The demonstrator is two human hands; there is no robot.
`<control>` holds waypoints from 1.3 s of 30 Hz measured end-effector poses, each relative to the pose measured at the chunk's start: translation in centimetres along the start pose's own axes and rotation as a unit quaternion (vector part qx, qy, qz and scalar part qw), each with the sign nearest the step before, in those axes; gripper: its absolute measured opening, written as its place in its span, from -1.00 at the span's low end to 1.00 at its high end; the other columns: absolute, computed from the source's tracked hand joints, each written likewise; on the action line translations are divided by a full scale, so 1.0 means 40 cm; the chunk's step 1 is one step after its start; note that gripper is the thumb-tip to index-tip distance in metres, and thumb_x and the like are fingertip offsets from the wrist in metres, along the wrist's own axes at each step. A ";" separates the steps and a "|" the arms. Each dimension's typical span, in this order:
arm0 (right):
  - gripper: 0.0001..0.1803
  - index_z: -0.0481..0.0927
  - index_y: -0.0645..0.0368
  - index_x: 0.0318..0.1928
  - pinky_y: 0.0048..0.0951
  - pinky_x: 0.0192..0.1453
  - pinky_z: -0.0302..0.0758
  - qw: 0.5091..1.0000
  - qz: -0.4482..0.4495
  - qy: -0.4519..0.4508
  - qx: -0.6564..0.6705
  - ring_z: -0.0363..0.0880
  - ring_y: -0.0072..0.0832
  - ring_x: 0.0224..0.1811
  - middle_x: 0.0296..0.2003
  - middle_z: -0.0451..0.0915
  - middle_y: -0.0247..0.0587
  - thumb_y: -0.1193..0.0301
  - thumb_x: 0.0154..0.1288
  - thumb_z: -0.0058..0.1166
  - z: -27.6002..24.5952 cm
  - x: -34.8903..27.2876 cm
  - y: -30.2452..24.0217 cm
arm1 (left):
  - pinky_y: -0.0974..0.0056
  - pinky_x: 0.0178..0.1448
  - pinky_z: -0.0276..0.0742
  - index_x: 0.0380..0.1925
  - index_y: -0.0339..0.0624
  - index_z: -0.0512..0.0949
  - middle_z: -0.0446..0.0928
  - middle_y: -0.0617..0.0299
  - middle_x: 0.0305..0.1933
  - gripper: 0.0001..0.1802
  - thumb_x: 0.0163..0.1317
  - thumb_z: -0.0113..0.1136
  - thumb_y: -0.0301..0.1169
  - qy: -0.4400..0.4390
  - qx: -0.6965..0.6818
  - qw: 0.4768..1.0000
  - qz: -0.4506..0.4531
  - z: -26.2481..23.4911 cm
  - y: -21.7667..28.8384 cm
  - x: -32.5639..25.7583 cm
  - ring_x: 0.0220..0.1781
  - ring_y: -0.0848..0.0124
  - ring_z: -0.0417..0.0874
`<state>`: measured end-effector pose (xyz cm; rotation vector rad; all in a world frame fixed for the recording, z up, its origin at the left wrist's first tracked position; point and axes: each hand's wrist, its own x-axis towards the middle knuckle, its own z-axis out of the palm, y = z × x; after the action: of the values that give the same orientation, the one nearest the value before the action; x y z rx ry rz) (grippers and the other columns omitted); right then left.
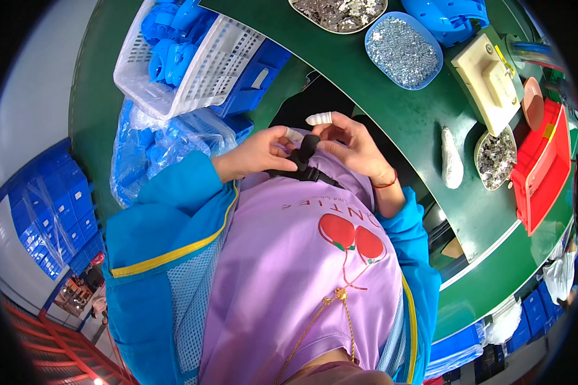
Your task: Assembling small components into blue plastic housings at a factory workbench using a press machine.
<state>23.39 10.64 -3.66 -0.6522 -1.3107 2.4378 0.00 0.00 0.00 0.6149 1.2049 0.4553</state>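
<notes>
A black strap (pixel 307 149) with a plastic buckle (pixel 311 174) runs across my waist, over a light purple shirt. My left hand (pixel 258 154) pinches the strap from the left, thumb below and fingers above. From the right, my right hand (pixel 354 146) holds the strap's upper end with curled fingers, its thumb against the black piece. White finger covers (pixel 319 119) sit on a fingertip of each hand. Part of the strap is hidden behind the fingers.
On the left, a white crate (pixel 202 64) holds blue plastic parts above a clear bag (pixel 173 138) of more parts. The green table (pixel 392 115) carries a blue tray of small metal pieces (pixel 404 52), a cream fixture (pixel 491 83), a white wrapped object (pixel 451 160) and a red bin (pixel 541 170).
</notes>
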 end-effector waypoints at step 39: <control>-0.70 0.55 0.23 -0.15 -0.38 -0.23 0.62 0.700 -0.401 0.011 -0.591 0.60 -0.31 -0.23 -0.24 0.52 -0.21 0.50 0.03 0.18 0.058 0.109 0.029 | 0.40 -0.40 0.29 -0.08 -0.29 0.56 0.40 0.39 -0.50 -0.71 0.19 0.32 -0.52 -0.010 0.187 0.981 0.047 -0.032 -0.043 -0.036 -0.46 0.62 0.38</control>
<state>18.39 10.37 -4.59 -0.1928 -2.3965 0.6897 -1.63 -1.94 -0.41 1.0001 1.2565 0.3017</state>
